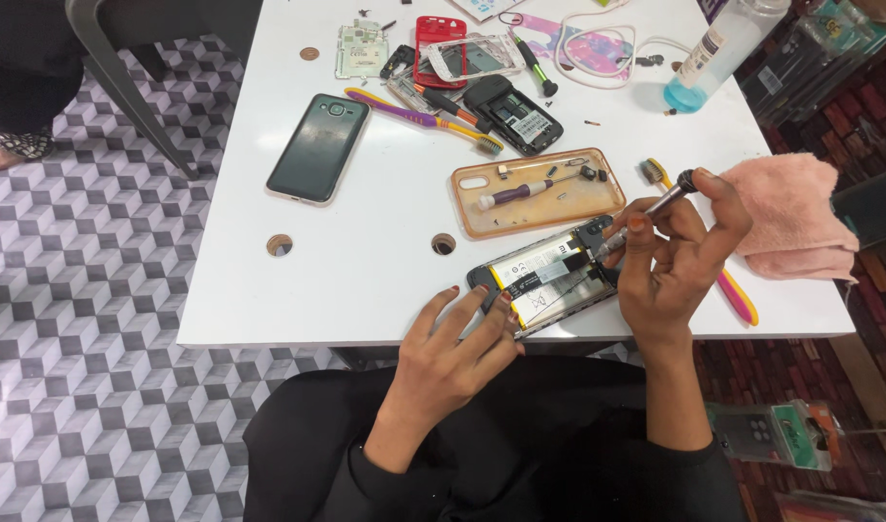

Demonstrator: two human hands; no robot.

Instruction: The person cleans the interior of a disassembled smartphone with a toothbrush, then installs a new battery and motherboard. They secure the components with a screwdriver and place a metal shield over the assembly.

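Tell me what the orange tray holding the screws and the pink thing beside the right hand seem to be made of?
The orange phone case used as a tray looks like soft, translucent plastic or silicone: glossy, with the white table showing through. The pink cloth beside the right hand looks like fuzzy towelling fabric: matte, folded, with soft creases.

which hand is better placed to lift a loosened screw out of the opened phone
Left, probably. The left hand rests empty-fingered on the opened phone, while the right hand is occupied gripping the screwdriver at its top corner.

left hand (453, 343) flat, right hand (670, 256) pinching
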